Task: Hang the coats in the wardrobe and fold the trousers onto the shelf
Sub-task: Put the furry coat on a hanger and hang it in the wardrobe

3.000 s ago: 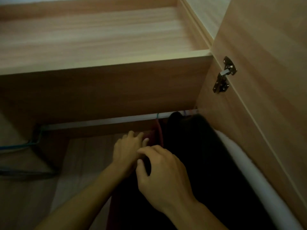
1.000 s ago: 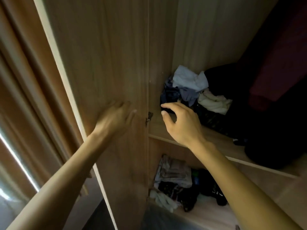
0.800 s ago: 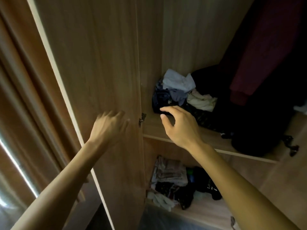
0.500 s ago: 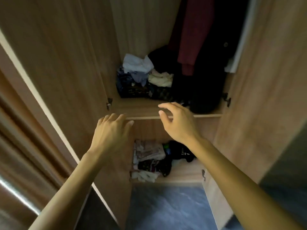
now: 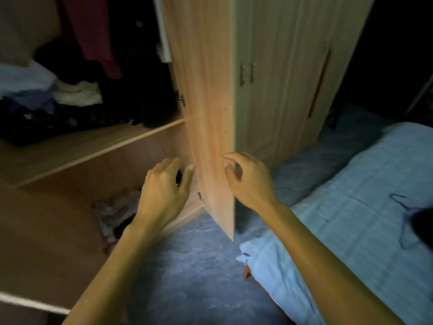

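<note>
Coats (image 5: 105, 55) hang inside the wardrobe, left of the open door (image 5: 210, 109): a maroon coat (image 5: 93, 36) and, closer to the door, a black coat (image 5: 138, 66). That door stands edge-on to you, and your hands flank its lower part. Your left hand (image 5: 164, 188) is on the door's inner side, fingers loosely bent, gripping nothing. Your right hand (image 5: 250, 181) is on its outer side, fingers curled a little more, also holding nothing. Both sets of fingertips are just beside the panel, but blur keeps me from saying whether either touches it.

Left of the door, below the coats, the shelf (image 5: 93, 148) carries a rumpled pile of clothes (image 5: 46, 99) in pale blue, white and dark cloth; I cannot tell whether trousers are among them. Lower left of the door, beneath the shelf, a second heap of clothes (image 5: 114, 212) lies in the bottom compartment.

Right of the door are two closed doors with small handles (image 5: 246, 73), and further right a bed with a light blue cover (image 5: 351, 207). A wire hanger (image 5: 406, 208) lies on that cover, with a dark garment (image 5: 424, 224) beside it.
</note>
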